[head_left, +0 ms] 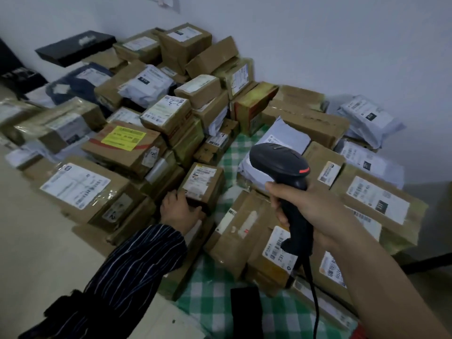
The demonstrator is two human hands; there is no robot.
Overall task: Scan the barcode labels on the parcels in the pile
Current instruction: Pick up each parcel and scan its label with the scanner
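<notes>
Gripping the black scanner by its handle, the right hand hovers beside the small labelled parcel, whose near corner the left hand holds.

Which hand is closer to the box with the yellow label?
Left. The left hand grips a small box below-right of the yellow-label box; the right hand, holding the scanner, is farther right.

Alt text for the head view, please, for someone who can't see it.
The right hand holds a black barcode scanner over a pile of labelled cardboard parcels, while the left hand grips a small box at the pile's front. A green checked cloth lies underneath.
</notes>
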